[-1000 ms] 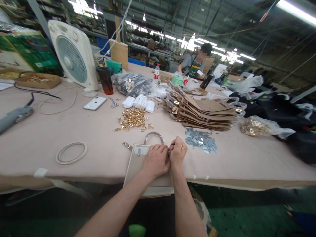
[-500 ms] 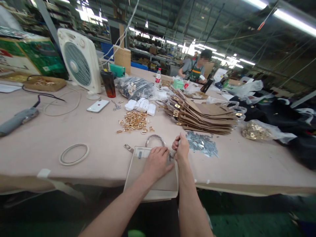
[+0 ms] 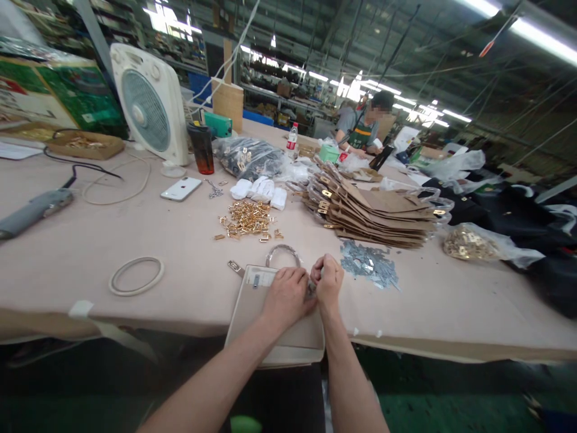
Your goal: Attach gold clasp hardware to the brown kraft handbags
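pinkish table point(image 3: 193, 246), strip-lit workshop point(image 3: 288, 72); left hand point(image 3: 287, 296) on bag point(image 3: 297, 340), grip unclear; right hand point(image 3: 328, 281) fisted

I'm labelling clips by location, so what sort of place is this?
Probably a bag-making workshop: gold-coloured fittings and stacked brown pieces lie near what looks like a beige bag under the left hand.

The bag point(image 3: 247, 313) is beige with a cream edge point(image 3: 293, 357), the small fittings point(image 3: 249, 220) gold, the looped handle point(image 3: 283, 247) perhaps greyish brown.
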A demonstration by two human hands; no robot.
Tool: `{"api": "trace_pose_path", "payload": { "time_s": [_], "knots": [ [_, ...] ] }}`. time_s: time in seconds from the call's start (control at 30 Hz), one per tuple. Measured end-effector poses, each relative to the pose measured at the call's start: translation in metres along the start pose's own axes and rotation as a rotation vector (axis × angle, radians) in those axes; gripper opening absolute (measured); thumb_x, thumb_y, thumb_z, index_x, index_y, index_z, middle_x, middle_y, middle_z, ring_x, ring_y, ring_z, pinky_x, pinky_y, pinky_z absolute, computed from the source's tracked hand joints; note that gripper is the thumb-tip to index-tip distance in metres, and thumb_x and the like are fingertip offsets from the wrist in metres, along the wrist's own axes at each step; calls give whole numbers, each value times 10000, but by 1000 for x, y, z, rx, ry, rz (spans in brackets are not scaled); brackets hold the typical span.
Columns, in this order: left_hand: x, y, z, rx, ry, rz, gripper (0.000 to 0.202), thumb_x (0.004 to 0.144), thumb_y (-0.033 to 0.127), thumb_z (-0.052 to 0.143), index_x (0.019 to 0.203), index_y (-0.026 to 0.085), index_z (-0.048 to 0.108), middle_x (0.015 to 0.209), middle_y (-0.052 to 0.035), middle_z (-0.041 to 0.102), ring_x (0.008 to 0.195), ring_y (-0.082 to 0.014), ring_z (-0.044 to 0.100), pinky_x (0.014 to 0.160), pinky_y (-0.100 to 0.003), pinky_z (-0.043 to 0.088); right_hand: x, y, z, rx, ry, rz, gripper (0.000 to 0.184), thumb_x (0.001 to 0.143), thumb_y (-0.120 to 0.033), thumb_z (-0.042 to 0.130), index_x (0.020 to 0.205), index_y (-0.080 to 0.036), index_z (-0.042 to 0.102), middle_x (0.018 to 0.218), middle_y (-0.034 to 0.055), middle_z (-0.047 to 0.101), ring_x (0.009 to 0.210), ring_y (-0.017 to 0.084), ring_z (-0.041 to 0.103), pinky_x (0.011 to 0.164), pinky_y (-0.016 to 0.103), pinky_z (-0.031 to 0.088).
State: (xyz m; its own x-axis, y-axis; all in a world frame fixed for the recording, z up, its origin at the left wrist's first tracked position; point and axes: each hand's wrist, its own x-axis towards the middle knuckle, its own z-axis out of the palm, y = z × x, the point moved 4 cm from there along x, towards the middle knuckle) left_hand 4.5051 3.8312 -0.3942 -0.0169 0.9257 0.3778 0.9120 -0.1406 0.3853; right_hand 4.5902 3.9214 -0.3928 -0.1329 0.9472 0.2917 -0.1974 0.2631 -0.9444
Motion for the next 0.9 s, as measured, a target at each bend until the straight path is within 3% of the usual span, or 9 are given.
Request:
{"api": "trace_pose_path", "payload": {
  "time_s": [0.13,0.23,0.3,0.47,0.7,0.8,0.9],
  "knots": [
    [0,0,1,-6,6,1,430,897,466,716,1208,181,631,1292,-119,657,1213,-313,571,1079,-493,438,-1,-15,-8,209,20,-20,413,982,-475,525,660,-217,519,475,-83,389,377,75,325,387,218,235],
    [0,-1,2,-6,6,-2,463,872,470,747,1213,184,619,1300,-113,652,1222,-311,565,1092,-491,429,2,-29,-9,331,-5,-112,392,980,-443,539,659,-218,509,482,-89,369,369,68,313,386,211,227],
    [0,0,2,-8,-4,-3,434,878,451,737,1204,191,618,1274,-107,659,1210,-305,569,1084,-485,431,1,-28,-7,318,-30,-140,403,982,-449,535,651,-221,503,480,-85,374,373,72,317,387,213,237],
    [-1,1,-1,-22,-2,-1,386,918,443,666,1215,204,613,1265,-106,657,1212,-300,567,1085,-487,422,-5,-8,0,217,-132,-12,412,986,-459,540,654,-220,502,476,-79,397,387,79,320,391,222,224],
    [-2,0,0,-33,-20,-7,457,855,463,728,1208,201,605,1262,-108,663,1196,-310,572,1095,-494,426,-7,-34,6,238,-145,-143,429,1009,-444,532,643,-225,486,489,-72,399,407,85,334,413,239,256],
    [-1,-2,1,-62,2,-22,534,843,430,721,1293,176,588,1355,-135,640,1267,-322,556,1155,-503,396,-8,-19,6,141,-177,-50,446,1000,-452,555,629,-225,455,488,-74,400,416,82,324,414,233,254],
    [-1,-3,5,-84,30,-39,593,830,433,721,1329,147,578,1425,-170,608,1319,-344,539,1193,-527,376,-11,-5,-3,195,-139,14,425,1000,-438,554,647,-223,454,486,-81,397,402,77,313,398,223,233]
  ]
}}
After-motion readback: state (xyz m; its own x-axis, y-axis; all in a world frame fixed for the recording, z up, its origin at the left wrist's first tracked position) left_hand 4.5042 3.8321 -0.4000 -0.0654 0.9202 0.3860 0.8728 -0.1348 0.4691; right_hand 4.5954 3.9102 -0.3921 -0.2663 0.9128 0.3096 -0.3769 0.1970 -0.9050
